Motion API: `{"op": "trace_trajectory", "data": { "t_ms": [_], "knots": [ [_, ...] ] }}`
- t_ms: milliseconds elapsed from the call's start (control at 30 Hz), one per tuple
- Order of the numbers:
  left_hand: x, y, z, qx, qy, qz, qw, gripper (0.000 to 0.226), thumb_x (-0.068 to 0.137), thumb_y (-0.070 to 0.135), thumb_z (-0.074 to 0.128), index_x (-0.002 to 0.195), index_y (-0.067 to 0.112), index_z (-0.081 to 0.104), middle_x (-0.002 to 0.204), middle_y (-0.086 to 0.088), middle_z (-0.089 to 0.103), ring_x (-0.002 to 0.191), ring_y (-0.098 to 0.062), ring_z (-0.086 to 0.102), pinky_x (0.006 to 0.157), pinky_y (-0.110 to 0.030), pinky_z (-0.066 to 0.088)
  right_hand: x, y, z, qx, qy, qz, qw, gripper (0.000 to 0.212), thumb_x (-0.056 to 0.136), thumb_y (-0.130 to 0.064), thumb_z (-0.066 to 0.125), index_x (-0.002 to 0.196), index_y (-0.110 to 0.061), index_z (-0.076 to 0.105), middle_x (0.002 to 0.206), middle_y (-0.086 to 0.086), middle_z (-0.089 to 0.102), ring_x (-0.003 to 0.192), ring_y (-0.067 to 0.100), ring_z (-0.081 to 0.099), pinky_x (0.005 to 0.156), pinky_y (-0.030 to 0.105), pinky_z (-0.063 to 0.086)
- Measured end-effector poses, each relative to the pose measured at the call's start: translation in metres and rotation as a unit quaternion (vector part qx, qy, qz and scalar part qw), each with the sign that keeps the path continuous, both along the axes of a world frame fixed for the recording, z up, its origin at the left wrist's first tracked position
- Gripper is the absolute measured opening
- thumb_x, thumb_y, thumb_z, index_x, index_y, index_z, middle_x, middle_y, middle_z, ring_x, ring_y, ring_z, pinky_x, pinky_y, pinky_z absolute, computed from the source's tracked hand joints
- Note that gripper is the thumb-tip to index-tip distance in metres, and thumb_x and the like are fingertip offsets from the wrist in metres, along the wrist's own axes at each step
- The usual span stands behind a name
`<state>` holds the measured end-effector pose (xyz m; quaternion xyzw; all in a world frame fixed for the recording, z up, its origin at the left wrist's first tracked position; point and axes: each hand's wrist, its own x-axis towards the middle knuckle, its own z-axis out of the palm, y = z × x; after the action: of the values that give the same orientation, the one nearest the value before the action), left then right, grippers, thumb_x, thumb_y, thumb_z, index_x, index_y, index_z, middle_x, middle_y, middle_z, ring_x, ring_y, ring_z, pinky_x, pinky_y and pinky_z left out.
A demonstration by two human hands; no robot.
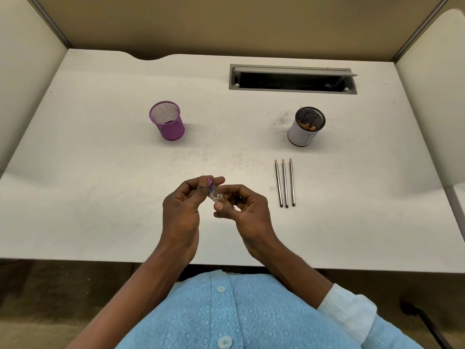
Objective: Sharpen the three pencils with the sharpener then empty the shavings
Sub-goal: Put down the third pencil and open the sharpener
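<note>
Both hands hold a small sharpener (217, 195) above the desk's front middle. It has a clear barrel with brown shavings inside and a purple cap. My left hand (182, 210) pinches the purple cap end. My right hand (247, 212) grips the clear barrel between thumb and fingers. Three grey pencils (285, 183) lie side by side on the desk to the right of my hands, their sharpened tips pointing away from me. A white cup with a dark mesh inside (305, 127) stands behind the pencils and holds some shavings.
A purple mesh pencil cup (168, 121) stands at the middle left of the white desk (100, 185). A grey cable slot (292, 78) lies open at the back right. Beige partition walls enclose the desk on three sides.
</note>
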<state>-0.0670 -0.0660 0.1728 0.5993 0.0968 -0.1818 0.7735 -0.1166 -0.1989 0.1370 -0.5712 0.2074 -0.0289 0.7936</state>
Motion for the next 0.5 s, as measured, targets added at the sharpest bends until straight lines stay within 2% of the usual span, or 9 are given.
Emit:
{"op": "trace_trajectory", "data": {
  "t_ms": [300, 400, 500],
  "knots": [
    [-0.0022, -0.0007, 0.0006, -0.008, 0.01, 0.001, 1.0, 0.043, 0.091, 0.038, 0.073, 0.113, 0.002, 0.078, 0.12, -0.018, 0.083, 0.131, -0.033, 0.072, 0.126, -0.049, 0.043, -0.0029, -0.0009, -0.0017, -0.051, -0.003, -0.002, 0.999, 0.033, 0.08, -0.002, 0.088, 0.106, -0.02, 0.08, 0.1, -0.001, 0.08, 0.093, 0.008, 0.07, 0.081, 0.024, 0.06],
    [-0.0032, -0.0023, 0.0022, -0.017, 0.017, 0.001, 1.0, 0.045, 0.092, 0.039, 0.071, 0.116, 0.001, 0.078, 0.12, -0.018, 0.083, 0.13, -0.031, 0.073, 0.121, -0.042, 0.047, -0.0037, -0.0014, -0.0019, -0.051, -0.007, -0.002, 0.999, 0.034, 0.078, -0.003, 0.089, 0.106, -0.02, 0.08, 0.102, 0.0, 0.081, 0.094, 0.008, 0.073, 0.084, 0.027, 0.061],
    [-0.0046, -0.0031, 0.0036, -0.026, 0.021, -0.001, 0.999, 0.041, 0.095, 0.04, 0.067, 0.113, 0.004, 0.08, 0.119, -0.018, 0.084, 0.128, -0.029, 0.074, 0.11, -0.033, 0.05, -0.0042, -0.0017, -0.0032, -0.055, -0.008, -0.006, 0.998, 0.034, 0.079, -0.003, 0.089, 0.106, -0.022, 0.08, 0.102, -0.001, 0.082, 0.095, 0.009, 0.074, 0.086, 0.03, 0.063]
  ]
}}
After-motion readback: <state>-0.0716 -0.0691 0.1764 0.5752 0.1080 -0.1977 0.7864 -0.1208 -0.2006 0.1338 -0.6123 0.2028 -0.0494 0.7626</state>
